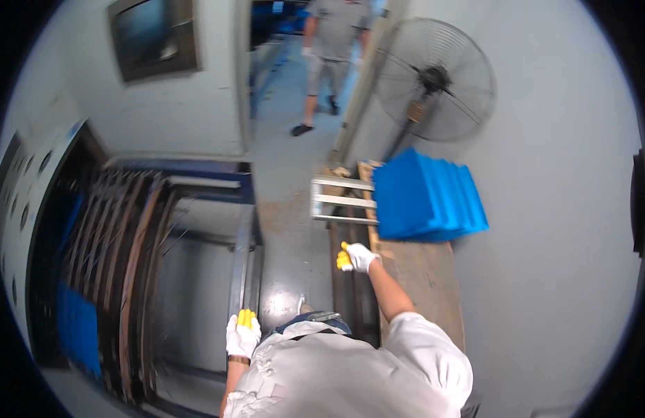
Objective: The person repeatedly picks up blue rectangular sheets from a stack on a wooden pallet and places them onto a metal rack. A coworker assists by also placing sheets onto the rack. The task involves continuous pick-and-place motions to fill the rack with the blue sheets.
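Both hands wear white work gloves with yellow fingers. My left hand [244, 336] hangs low by my side, next to the near end of the metal frame's side rail [243, 261]; I cannot tell whether it touches. Its fingers stretch loosely forward and hold nothing visible. Further forward on the right, my right hand [357, 258] is over dark rails [347, 299], beside a wooden-topped bench [420, 275]. Its thumb stands apart from loosely bent fingers, with nothing seen between them. Beyond it, a stack of blue sheets [423, 198] lies on the bench.
A light slatted metal rack [343, 198] juts left from the bench. At left stands a rack of dark panels [124, 258] with a blue sheet [80, 327]. A large fan [434, 80] stands by the right wall. Another person [334, 49] is in the doorway ahead.
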### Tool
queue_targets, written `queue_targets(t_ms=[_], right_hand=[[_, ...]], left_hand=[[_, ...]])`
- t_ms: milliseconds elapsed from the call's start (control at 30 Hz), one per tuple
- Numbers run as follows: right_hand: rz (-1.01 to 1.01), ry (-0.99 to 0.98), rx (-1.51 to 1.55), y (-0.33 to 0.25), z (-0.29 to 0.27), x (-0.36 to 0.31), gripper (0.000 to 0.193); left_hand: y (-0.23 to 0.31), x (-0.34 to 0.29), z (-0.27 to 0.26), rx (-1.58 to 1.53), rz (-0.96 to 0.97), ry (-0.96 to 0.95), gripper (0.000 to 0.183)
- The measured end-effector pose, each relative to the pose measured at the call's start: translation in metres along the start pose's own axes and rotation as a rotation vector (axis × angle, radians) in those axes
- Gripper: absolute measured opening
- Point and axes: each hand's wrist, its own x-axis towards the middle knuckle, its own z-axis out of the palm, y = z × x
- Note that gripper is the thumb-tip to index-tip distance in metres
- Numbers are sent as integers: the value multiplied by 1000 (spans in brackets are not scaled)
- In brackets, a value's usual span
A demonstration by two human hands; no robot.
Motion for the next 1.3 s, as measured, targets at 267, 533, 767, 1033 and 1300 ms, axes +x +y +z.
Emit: queue_targets(t_ms=[267,533,767,1033,1300], right_hand=[[76,-571,-736,78,259,11,25],[4,-1100,-601,110,497,-51,23],[94,-1287,-598,184,636,-86,37],[288,-1121,-276,203,717,-126,35],[107,-1271,-218,171,732,-130,23]], left_hand=[[47,-43,-45,-255,223,-64,26],[102,-81,-117,-221,458,-97,28],[140,-95,-133,-495,389,10,32],[147,-51,-185,52,671,-125,33],[157,-53,-200,136,817,1,31]])
